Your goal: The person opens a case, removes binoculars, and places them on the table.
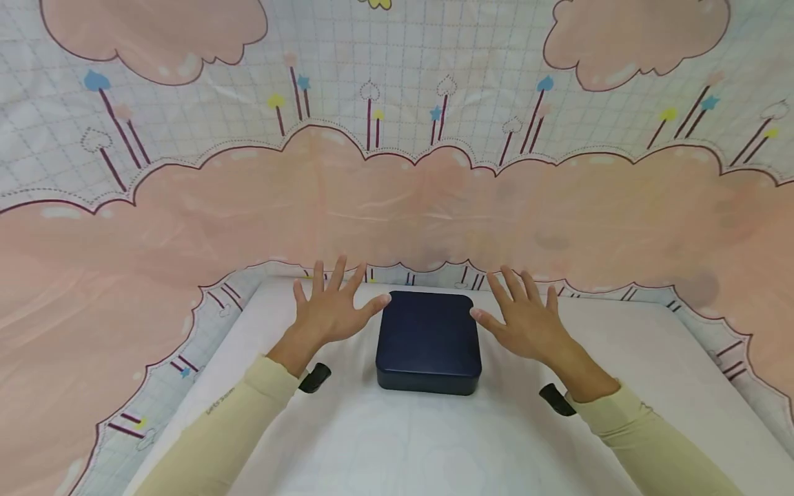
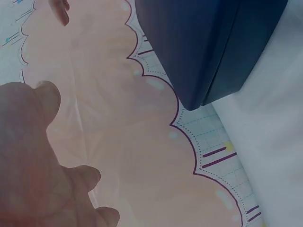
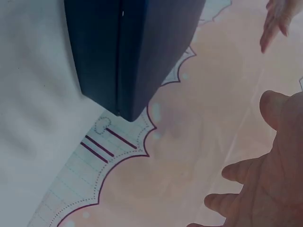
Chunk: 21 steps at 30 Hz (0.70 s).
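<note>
Navy box (image 1: 428, 334): square, rounded corners, smooth top, thin seam along the side; it lies on white table (image 1: 409, 441).
Left hand (image 1: 331, 313): fingers spread, near its left side.
Right hand (image 1: 527, 324): fingers also spread, near its right side.

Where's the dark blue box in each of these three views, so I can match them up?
Head: dark blue box just right of centre, in the lower half, between the left hand and right hand.
Left wrist: top, right of centre, cut off by the upper edge.
Right wrist: top, left of centre, cut off likewise.
Shared landmark: the pink print with its dark scalloped outline.
</note>
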Each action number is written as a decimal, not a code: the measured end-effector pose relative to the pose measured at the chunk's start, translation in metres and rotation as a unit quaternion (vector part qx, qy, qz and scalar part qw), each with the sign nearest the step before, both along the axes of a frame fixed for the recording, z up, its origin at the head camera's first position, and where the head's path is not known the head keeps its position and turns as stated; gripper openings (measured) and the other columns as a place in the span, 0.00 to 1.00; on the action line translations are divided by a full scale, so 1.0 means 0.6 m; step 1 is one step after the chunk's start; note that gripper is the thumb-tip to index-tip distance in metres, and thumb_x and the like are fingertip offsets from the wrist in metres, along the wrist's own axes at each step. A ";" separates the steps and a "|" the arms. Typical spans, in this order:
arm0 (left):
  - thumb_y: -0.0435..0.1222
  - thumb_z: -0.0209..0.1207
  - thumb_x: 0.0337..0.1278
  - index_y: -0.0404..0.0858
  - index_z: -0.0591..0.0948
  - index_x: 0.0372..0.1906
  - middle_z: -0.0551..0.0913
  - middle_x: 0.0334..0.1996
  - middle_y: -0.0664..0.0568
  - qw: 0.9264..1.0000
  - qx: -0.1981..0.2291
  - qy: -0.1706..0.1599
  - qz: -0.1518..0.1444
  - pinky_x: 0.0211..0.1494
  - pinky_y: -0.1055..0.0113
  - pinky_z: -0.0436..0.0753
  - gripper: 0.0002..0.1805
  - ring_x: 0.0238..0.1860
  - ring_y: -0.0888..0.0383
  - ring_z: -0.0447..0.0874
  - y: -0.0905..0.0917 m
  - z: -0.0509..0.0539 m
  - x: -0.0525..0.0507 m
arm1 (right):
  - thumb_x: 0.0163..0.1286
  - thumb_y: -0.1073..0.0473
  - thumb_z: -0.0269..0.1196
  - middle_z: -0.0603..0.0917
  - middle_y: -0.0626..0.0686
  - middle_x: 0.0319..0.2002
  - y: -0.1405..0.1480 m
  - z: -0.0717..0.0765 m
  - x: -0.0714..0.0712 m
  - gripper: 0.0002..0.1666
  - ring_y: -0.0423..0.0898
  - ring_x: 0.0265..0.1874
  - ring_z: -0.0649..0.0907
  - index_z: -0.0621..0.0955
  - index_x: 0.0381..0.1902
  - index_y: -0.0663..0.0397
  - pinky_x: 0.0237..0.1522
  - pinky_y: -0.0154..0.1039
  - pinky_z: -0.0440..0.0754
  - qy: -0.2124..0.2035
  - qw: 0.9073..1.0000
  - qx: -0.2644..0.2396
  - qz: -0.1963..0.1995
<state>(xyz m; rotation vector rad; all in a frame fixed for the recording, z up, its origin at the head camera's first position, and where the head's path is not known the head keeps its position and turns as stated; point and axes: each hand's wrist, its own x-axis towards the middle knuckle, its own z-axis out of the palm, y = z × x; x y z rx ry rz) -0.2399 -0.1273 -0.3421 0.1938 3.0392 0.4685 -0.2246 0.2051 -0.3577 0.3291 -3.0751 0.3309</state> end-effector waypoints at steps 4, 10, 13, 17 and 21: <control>0.74 0.39 0.69 0.60 0.42 0.85 0.29 0.87 0.49 1.000 0.000 0.002 -0.003 0.79 0.25 0.26 0.49 0.84 0.34 0.20 0.000 -0.009 -0.001 | 0.78 0.30 0.50 0.41 0.62 0.86 0.000 -0.008 -0.001 0.52 0.70 0.84 0.40 0.48 0.86 0.49 0.73 0.82 0.29 0.002 1.000 -0.004 -0.002; 0.73 0.37 0.70 0.59 0.41 0.85 0.30 0.87 0.48 1.000 -0.004 0.003 -0.008 0.80 0.26 0.28 0.47 0.84 0.34 0.20 0.000 -0.020 -0.003 | 0.78 0.30 0.51 0.41 0.62 0.86 0.001 -0.017 0.000 0.52 0.70 0.83 0.40 0.49 0.86 0.50 0.74 0.82 0.29 0.000 1.000 -0.006 -0.002; 0.73 0.37 0.71 0.59 0.42 0.85 0.30 0.87 0.48 1.000 -0.003 0.001 -0.009 0.80 0.26 0.28 0.47 0.84 0.34 0.20 -0.001 -0.026 -0.004 | 0.78 0.30 0.51 0.41 0.62 0.86 0.001 -0.021 0.000 0.52 0.71 0.83 0.40 0.49 0.86 0.50 0.74 0.82 0.29 0.000 1.000 -0.007 -0.003; 0.73 0.38 0.71 0.58 0.42 0.86 0.31 0.87 0.47 1.000 -0.001 0.002 -0.011 0.80 0.25 0.29 0.47 0.84 0.34 0.20 -0.002 -0.034 -0.005 | 0.78 0.30 0.51 0.42 0.61 0.86 0.002 -0.026 -0.002 0.51 0.72 0.83 0.42 0.50 0.86 0.49 0.73 0.82 0.30 0.004 1.000 -0.007 -0.004; 0.72 0.39 0.72 0.57 0.43 0.86 0.31 0.87 0.47 1.000 0.003 0.004 -0.012 0.80 0.25 0.29 0.47 0.84 0.35 0.19 -0.002 -0.042 -0.007 | 0.78 0.29 0.51 0.43 0.62 0.86 0.002 -0.031 -0.005 0.51 0.72 0.83 0.42 0.50 0.86 0.49 0.73 0.82 0.30 0.001 1.000 -0.011 -0.003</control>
